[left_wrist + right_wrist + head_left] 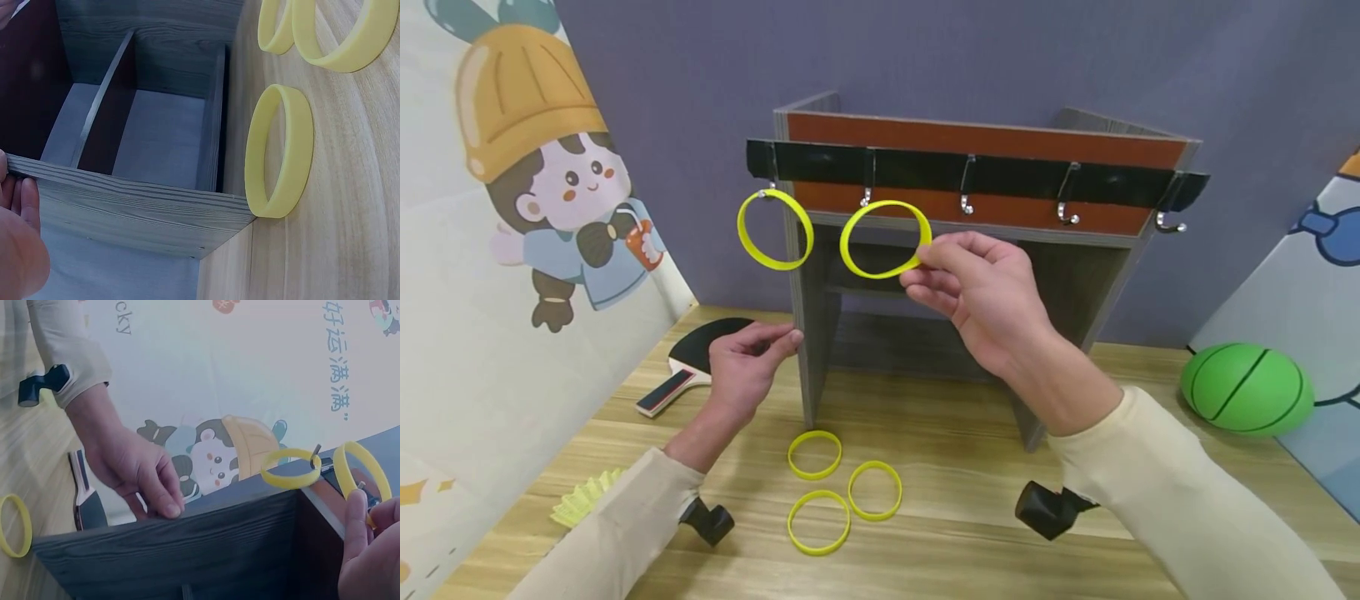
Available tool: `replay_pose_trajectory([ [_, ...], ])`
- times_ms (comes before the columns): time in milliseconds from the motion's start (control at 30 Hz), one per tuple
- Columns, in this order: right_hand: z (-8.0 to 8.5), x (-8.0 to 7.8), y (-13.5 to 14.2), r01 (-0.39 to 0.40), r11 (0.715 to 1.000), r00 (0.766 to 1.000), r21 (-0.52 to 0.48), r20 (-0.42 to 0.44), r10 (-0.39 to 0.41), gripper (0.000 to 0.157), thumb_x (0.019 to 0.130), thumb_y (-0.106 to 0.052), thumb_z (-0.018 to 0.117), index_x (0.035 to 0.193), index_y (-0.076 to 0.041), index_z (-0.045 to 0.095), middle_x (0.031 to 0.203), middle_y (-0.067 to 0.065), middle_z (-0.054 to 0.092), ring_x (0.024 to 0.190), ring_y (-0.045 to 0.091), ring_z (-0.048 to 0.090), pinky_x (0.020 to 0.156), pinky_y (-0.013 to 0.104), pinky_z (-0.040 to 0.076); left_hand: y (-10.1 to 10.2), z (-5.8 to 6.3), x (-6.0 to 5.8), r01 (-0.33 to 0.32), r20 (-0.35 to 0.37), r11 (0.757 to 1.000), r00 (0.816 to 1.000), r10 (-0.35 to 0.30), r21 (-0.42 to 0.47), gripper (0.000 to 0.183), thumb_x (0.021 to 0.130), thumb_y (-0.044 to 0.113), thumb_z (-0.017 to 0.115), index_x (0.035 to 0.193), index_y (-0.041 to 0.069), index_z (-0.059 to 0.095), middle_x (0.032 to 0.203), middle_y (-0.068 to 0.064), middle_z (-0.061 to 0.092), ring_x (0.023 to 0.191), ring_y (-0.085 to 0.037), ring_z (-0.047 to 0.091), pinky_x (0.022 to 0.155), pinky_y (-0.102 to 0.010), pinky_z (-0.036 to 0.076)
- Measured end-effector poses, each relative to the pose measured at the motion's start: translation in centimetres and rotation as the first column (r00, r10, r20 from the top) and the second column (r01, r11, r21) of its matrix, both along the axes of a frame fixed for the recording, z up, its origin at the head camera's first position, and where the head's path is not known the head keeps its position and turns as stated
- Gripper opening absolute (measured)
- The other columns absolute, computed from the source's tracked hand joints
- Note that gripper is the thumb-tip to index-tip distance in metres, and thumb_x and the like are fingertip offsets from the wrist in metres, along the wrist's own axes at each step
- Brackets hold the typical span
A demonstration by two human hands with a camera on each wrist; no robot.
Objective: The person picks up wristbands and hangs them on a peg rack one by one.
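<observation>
My right hand (981, 287) pinches a yellow wristband (844, 246) at its right side. The band's top is at the second hook (866, 198) from the left; I cannot tell whether it rests on it. Another yellow wristband (810, 237) hangs from the leftmost hook (772, 190). Lower down, my left hand (745, 367) pinches the front edge of the left side panel (125, 187) of a grey wooden shelf unit. Three more yellow wristbands lie flat on the wooden surface before the unit, among them a back one (792, 467) and a front one (792, 533).
A black strip (917, 171) with several metal hooks spans the unit's orange top front. A table tennis bat (666, 392) and a yellow pleated object (580, 500) lie on the left. At right sits a green ball (1247, 389). Printed walls stand at both sides.
</observation>
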State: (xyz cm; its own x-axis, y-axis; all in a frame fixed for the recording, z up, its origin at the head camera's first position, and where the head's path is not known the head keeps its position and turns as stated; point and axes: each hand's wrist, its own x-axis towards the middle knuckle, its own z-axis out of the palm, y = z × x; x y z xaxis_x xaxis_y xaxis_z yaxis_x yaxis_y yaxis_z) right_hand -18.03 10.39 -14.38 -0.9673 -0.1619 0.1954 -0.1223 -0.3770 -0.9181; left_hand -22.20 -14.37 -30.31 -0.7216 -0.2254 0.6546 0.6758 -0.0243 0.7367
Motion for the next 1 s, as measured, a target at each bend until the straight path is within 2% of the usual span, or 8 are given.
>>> replay_pose_trajectory([
  [67, 0.2, 0.0, -0.3, 0.009, 1.000, 1.000, 0.000, 0.002, -0.009, 0.016, 0.088, -0.002, 0.066, 0.097, 0.007, 0.057, 0.085, 0.019, 0.064, 0.068, 0.022, 0.067, 0.077, 0.035, 0.056, 0.0, 0.0, 0.0, -0.002, -0.001, 1.000, 1.000, 0.002, -0.011, 0.014, 0.077, -0.006, 0.075, 0.087, -0.013, 0.070, 0.073, -0.009, 0.067, 0.064, -0.014, 0.065, 0.063, -0.024, 0.056],
  [233, 0.5, 0.0, -1.0, 0.019, 1.000, 1.000, -0.022, 0.007, -0.018, 0.017, 0.088, -0.003, 0.067, 0.099, 0.007, 0.058, 0.086, 0.020, 0.065, 0.070, 0.023, 0.067, 0.076, 0.035, 0.056, 0.5, 1.3, 1.4, -0.010, 0.009, 0.998, 1.000, 0.011, -0.060, 0.013, 0.078, -0.011, 0.072, 0.089, -0.018, 0.067, 0.073, -0.010, 0.067, 0.064, -0.010, 0.065, 0.061, -0.019, 0.054],
  [300, 0.6, 0.0, -1.2, 0.030, 0.999, 0.999, -0.028, 0.011, -0.030, 0.019, 0.087, -0.003, 0.068, 0.100, 0.007, 0.059, 0.088, 0.020, 0.065, 0.071, 0.024, 0.067, 0.076, 0.034, 0.056, 0.5, 1.5, 1.5, -0.012, 0.015, 0.997, 1.000, 0.013, -0.071, 0.013, 0.078, -0.014, 0.070, 0.089, -0.019, 0.066, 0.073, -0.010, 0.066, 0.064, -0.010, 0.064, 0.061, -0.018, 0.053],
  [500, 0.8, 0.0, -1.9, 0.068, 0.997, 0.997, -0.028, 0.024, -0.067, 0.017, 0.088, -0.004, 0.067, 0.100, 0.005, 0.060, 0.092, 0.021, 0.064, 0.073, 0.025, 0.068, 0.076, 0.035, 0.056, -0.2, 0.0, 0.2, -0.011, 0.018, 0.997, 1.000, 0.012, -0.075, 0.013, 0.078, -0.012, 0.071, 0.091, -0.014, 0.069, 0.076, -0.008, 0.067, 0.067, -0.012, 0.065, 0.062, -0.020, 0.054],
  [733, 0.6, -0.3, -2.2, 0.086, 0.996, 0.996, -0.028, 0.028, -0.085, 0.016, 0.088, -0.003, 0.067, 0.100, 0.005, 0.060, 0.093, 0.021, 0.065, 0.073, 0.025, 0.068, 0.076, 0.036, 0.056, -0.1, -0.2, 0.1, -0.014, 0.004, 0.998, 1.000, 0.014, -0.065, 0.015, 0.078, -0.005, 0.075, 0.090, -0.012, 0.070, 0.075, -0.007, 0.067, 0.066, -0.014, 0.065, 0.063, -0.022, 0.056],
  [1000, 0.1, -0.5, -2.1, 0.090, 0.996, 0.996, -0.019, 0.014, -0.090, 0.017, 0.087, -0.003, 0.068, 0.100, 0.007, 0.062, 0.091, 0.020, 0.064, 0.072, 0.025, 0.067, 0.075, 0.037, 0.056, -0.2, -0.2, 0.0, -0.005, 0.001, 0.999, 1.000, 0.005, -0.052, 0.015, 0.078, -0.005, 0.075, 0.090, -0.013, 0.070, 0.076, -0.007, 0.068, 0.066, -0.014, 0.066, 0.064, -0.025, 0.057],
])
